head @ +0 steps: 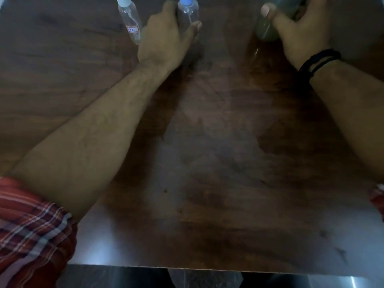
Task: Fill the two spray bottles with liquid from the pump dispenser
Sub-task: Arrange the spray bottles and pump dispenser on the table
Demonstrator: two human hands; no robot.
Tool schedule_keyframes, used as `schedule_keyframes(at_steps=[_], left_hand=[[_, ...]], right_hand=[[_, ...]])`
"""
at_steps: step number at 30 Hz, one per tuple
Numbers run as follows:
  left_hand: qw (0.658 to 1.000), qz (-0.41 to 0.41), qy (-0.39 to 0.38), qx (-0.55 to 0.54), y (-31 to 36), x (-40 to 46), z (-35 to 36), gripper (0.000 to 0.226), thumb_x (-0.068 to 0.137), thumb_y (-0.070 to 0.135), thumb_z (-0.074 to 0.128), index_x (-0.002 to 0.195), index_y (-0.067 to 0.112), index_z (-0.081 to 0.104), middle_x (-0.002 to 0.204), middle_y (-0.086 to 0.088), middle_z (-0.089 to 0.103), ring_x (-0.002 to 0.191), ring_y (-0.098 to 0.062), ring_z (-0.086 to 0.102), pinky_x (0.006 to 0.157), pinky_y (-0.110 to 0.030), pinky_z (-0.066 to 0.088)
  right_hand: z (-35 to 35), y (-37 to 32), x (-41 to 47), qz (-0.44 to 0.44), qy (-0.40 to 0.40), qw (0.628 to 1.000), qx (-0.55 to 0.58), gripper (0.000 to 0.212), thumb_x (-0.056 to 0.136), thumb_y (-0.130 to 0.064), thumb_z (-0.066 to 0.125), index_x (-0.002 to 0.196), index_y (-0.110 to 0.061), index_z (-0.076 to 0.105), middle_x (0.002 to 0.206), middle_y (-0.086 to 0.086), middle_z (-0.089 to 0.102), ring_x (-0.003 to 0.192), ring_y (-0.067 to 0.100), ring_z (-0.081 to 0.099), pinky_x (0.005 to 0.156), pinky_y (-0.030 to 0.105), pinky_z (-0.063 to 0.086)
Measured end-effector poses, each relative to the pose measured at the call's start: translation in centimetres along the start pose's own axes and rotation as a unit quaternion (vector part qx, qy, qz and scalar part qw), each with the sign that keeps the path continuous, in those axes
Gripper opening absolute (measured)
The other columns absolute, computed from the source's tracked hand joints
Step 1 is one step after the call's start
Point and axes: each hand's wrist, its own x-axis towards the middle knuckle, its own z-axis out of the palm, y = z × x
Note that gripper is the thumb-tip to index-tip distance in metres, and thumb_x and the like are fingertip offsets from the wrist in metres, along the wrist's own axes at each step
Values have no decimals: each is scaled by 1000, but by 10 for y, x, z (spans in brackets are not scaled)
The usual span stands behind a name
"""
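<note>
In the head view, two small spray bottles are seen standing upright at the far edge of the dark wood-grain counter (207,163). The labelled spray bottle (131,21), on the left, is left untouched; a small red-and-white label is carried low on its clear wall. The second spray bottle (188,15) stands just beside it and is clasped round its body by the left hand (164,38), thumb on the near side and fingers curled behind. Both bottles are slim clear plastic cylinders with rounded shoulders and pale blue spray tops, and both look empty, with a thin dip tube visible in the second.

To the right, well apart from the bottles, the pump dispenser (270,23) is held by the right hand (295,32), the thumb laid across its front and the fingers wrapped behind. Its body is a wider, smooth, greenish cylinder; the pump head is cut off by the top of the picture, so it cannot be described. A black band is worn on the right wrist, and a red checked sleeve (31,229) is rolled up the left arm.

The empty bottles are judged very light and easily tipped, with thin walls that would give under a hard squeeze; a mid-body grip is best kept while the top is unscrewed. The dispenser is judged heavier and smooth, possibly slippery, and is best steadied low on its body.
</note>
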Motion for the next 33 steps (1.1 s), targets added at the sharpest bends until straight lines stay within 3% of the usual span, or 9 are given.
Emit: schedule_keyframes(at_steps=[6,13,17,23,27,33], left_hand=[[1000,19,5,12,-2,-4,1,65,86,69,54,123,16,58,117,-4,70,108,-27,66,91,-41,53],[999,43,-16,11,2,-43,-20,54,91,60,60,119,14,58,116,-4,68,108,-26,63,78,-31,42],[998,48,-33,16,7,-77,-33,52,93,59,60,119,13,58,117,-6,69,111,-29,63,77,-30,38],[998,41,-42,5,7,-125,-44,55,87,66,60,111,16,57,114,-8,71,109,-35,65,80,-36,46],[998,49,-41,-10,9,-156,-51,55,89,66,58,112,16,56,114,-5,72,109,-35,64,87,-41,50],[997,59,-30,-27,15,-197,-59,51,92,61,60,115,16,57,114,-3,73,109,-32,66,87,-39,50]], right_hand=[[-2,2,-10,-26,7,1000,2,85,83,-69,67,141,-12,44,131,-7,60,118,1,60,99,27,52],[-10,-13,-48,-42,12,999,5,83,81,-64,72,144,-25,35,133,-9,58,112,9,64,91,36,58],[-22,-20,-78,-22,11,1000,11,88,73,-71,74,143,-32,37,134,-10,59,111,12,65,91,42,59],[-39,-39,-130,-6,20,1000,-13,82,74,-67,75,142,-38,40,125,-10,63,105,12,66,92,37,58],[-50,-49,-162,-1,26,999,-35,79,81,-57,76,147,-35,39,120,-10,57,103,10,61,87,22,49],[-60,-56,-197,6,32,999,-27,84,76,-60,78,146,-33,40,133,-2,63,110,17,65,97,36,55]])
